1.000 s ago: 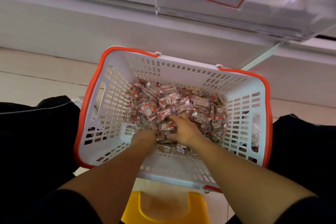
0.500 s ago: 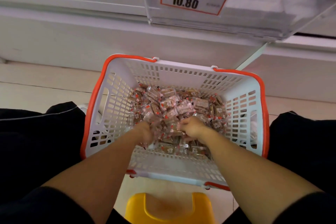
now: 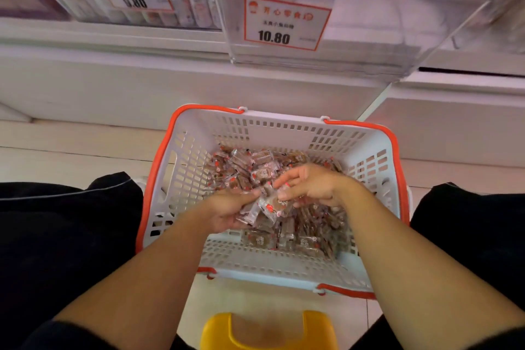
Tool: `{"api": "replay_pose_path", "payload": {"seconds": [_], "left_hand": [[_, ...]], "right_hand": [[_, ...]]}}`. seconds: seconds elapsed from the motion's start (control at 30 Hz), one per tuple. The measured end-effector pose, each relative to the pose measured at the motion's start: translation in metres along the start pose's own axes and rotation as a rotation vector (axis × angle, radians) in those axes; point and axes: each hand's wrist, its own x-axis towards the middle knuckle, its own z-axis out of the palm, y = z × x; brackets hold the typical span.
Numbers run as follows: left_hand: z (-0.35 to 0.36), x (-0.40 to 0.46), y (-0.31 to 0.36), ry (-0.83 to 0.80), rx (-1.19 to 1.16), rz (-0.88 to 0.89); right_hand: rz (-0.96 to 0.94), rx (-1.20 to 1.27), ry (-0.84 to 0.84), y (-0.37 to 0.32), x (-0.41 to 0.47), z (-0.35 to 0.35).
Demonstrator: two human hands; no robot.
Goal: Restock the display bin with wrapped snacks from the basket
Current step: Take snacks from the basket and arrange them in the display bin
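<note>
slatted plastic basket [image 3: 181, 179], crinkly wrapped snacks [image 3: 255, 170]

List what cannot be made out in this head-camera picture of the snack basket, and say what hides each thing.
- Bottom of the basket: covered by the wrapped snacks.
- Snacks under the left hand and right hand: hidden by hands, count unclear.
- Small print on the 10.80 price tag: too small and blurred.
- Display bin contents: cut off by the top edge, glare.
- Yellow stool: cut off at the bottom edge.
</note>
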Motion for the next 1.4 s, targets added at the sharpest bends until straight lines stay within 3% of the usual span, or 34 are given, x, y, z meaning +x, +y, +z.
{"api": "replay_pose_path", "payload": {"seconds": [0.13, 0.43, 0.57, 0.77, 0.97, 1.07, 1.17, 1.23, 1.4], "left_hand": [[0.019, -0.012, 0.025, -0.122, -0.202, 0.131], [0.047, -0.025, 0.059, -0.005, -0.293, 0.355], [0.056, -0.033, 0.063, 0.021, -0.34, 0.343], [0.051, -0.045, 0.07, 0.065, -0.394, 0.277], [0.052, -0.065, 0.087, 0.136, -0.407, 0.36], [0.057, -0.075, 0.095, 0.202, -0.489, 0.435], [0.062, -0.093, 0.098, 0.097, -0.6, 0.539], [0.07, -0.102, 0.096, 0.072, -0.556, 0.621], [0.094, -0.114, 0.089, 0.352, -0.32, 0.821]], "right_hand": [[-0.25, -0.082, 0.266, -0.016, -0.008, 0.011], [-0.513, 0.04, 0.393, -0.033, -0.035, 0.021], [-0.517, -0.021, 0.317, -0.038, -0.044, 0.026], [-0.519, -0.466, 0.388, -0.059, -0.052, 0.033], [-0.546, -0.79, 0.472, -0.078, -0.065, 0.033], [-0.622, -0.684, 0.543, -0.081, -0.074, 0.037], [-0.687, -0.549, 0.644, -0.082, -0.08, 0.039], [-0.673, -0.492, 0.632, -0.083, -0.083, 0.04], [-0.592, -0.462, 0.434, -0.089, -0.101, 0.056]]}}
